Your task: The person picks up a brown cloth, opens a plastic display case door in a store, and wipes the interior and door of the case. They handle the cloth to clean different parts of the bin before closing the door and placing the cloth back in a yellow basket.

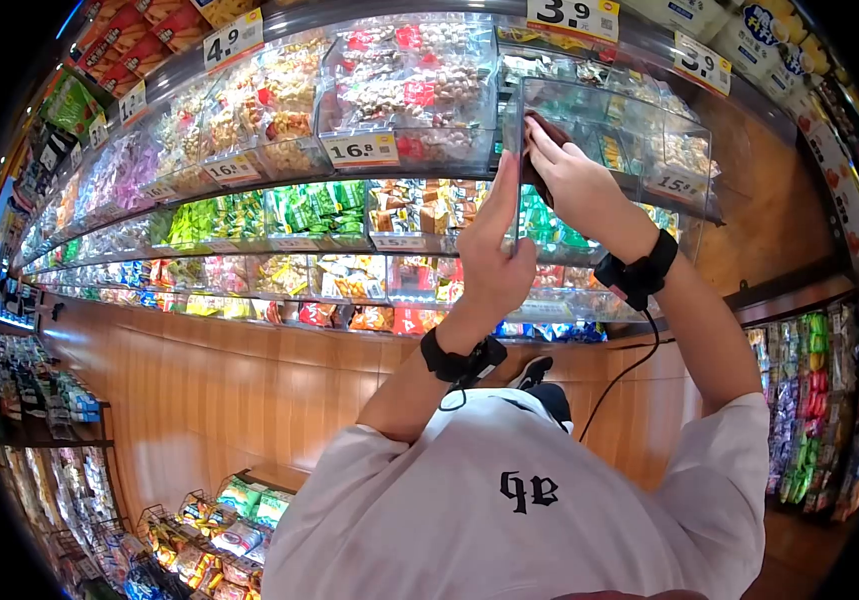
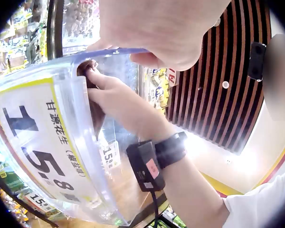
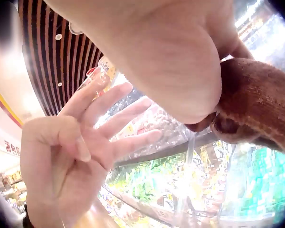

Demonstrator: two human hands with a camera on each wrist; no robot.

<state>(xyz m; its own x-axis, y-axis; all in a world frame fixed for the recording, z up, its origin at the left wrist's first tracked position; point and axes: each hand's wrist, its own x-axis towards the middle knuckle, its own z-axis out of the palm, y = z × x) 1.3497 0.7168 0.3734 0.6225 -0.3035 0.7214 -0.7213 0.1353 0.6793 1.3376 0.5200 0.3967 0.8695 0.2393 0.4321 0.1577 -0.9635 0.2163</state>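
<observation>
A clear plastic bin [image 2: 80, 166] with a 15.8 price label is tilted up on its side in front of the shelves. My left hand [image 1: 496, 250] lies against the outside of one wall, its fingers straight and spread; the palm shows through the plastic in the right wrist view. On the inner side of that wall, my right hand [image 1: 581, 188] holds a bunched brown cloth [image 3: 259, 97] against the plastic. Its fingers reach towards the bin's corner in the left wrist view, and part of the cloth is hidden beneath them.
Tiered shelves carry clear bins of wrapped snacks, such as green packets [image 1: 314, 208], with price tags [image 1: 361, 150] along the fronts. Bare brown shelf board [image 1: 774, 225] shows at the right. Behind on the wooden floor [image 1: 199, 390] stands a rack of snack bags [image 1: 239, 535].
</observation>
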